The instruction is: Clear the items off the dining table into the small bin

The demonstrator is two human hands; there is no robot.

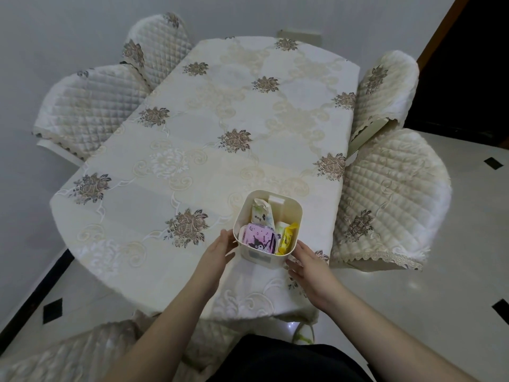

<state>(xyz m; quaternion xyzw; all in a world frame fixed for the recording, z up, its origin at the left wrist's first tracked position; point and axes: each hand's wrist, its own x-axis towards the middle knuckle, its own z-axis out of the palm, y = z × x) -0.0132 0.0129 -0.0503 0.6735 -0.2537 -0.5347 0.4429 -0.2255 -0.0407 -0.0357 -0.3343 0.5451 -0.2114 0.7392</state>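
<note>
A small cream bin stands on the near part of the dining table, which wears a cream cloth with brown flowers. Inside the bin lie a purple cartoon packet, a yellow packet and a pale green-and-white packet. My left hand rests flat against the bin's left side. My right hand is at its lower right corner, fingers spread and touching or nearly touching the wall. No loose item shows on the cloth.
Quilted cream chairs stand on the left, two more chairs on the right, and another chair back is close below me. Pale tiled floor lies to the right; a dark doorway is at the top right.
</note>
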